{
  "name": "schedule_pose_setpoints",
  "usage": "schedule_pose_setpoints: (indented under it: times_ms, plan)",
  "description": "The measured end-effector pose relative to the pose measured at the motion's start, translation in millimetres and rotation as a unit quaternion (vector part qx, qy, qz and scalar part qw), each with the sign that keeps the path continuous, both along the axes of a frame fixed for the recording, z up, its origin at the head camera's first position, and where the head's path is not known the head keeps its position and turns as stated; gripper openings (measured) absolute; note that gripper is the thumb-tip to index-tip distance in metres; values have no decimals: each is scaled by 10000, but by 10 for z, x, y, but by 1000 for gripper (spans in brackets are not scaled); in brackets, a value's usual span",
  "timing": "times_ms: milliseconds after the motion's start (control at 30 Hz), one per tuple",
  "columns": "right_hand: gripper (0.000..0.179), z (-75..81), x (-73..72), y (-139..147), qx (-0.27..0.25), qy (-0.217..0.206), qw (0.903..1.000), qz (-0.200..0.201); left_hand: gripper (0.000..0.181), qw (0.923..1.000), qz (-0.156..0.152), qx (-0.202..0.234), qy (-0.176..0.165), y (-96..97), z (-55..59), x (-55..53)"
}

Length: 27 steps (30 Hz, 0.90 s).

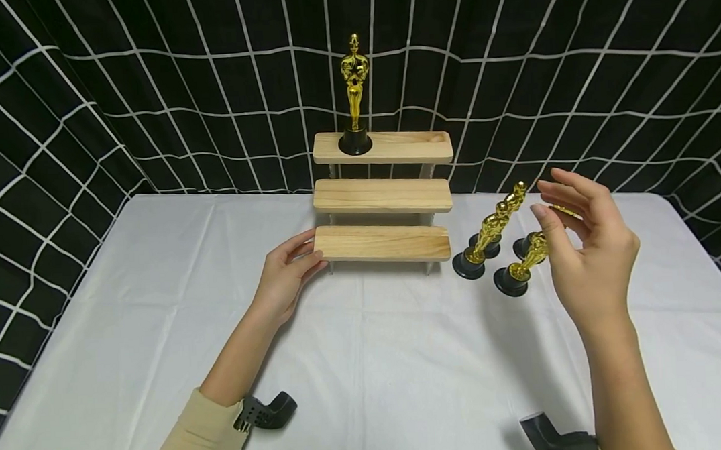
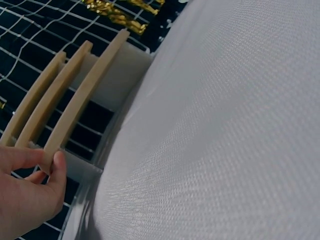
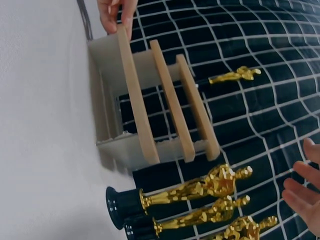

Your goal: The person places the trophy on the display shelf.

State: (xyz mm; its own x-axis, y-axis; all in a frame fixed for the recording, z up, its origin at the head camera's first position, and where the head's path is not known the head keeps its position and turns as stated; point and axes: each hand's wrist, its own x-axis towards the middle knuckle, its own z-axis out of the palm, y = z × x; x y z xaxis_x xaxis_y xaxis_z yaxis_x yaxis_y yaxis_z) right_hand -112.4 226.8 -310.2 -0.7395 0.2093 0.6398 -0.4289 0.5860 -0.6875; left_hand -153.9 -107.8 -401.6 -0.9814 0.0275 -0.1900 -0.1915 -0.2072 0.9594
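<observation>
My left hand point(image 1: 283, 277) pinches the left end of the lowest wooden board point(image 1: 382, 243) of a three-step display stand, thumb on one face and fingers on the other. On the stand's top board point(image 1: 414, 145), left of its middle, a gold statuette trophy point(image 1: 354, 84) with a black base stands upright. My right hand point(image 1: 594, 258) is raised beside several similar trophies point(image 1: 489, 236) standing right of the stand, and partly hides some of them in the head view. In the right wrist view its fingers point(image 3: 300, 192) are apart from the trophies and hold nothing.
A white cloth point(image 1: 366, 366) covers the table. Black fabric with white netting point(image 1: 222, 90) hangs behind and along the sides. The middle board point(image 1: 382, 195) of the stand lies between the other two. Each wrist carries a dark camera mount point(image 1: 268, 411).
</observation>
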Motion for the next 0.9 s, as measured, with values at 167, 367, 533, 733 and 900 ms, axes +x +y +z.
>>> schedule_pose_setpoints:
  times_ms: [167, 367, 533, 733, 900]
  plan:
    - [43, 0, 7, 71, 28, -184, 9998, -107, 52, 10000, 20, -12, -48, -3, 0, 5]
    - [44, -14, 9, 127, 103, -435, 9988, -216, 52, 9999, -10, -41, -127, -3, -4, -8]
    - [46, -17, 8, 204, 275, -870, 9952, -349, 52, 9999, -3, -42, -146, -5, 7, -10]
    - [50, -26, 13, 326, 331, -1362, 9891, -443, 53, 9999, -38, -48, -149, -7, 10, -6]
    - [54, -55, 4, 437, 439, -1838, 9816, -257, 52, 9999, -48, -23, -124, -7, 8, -3]
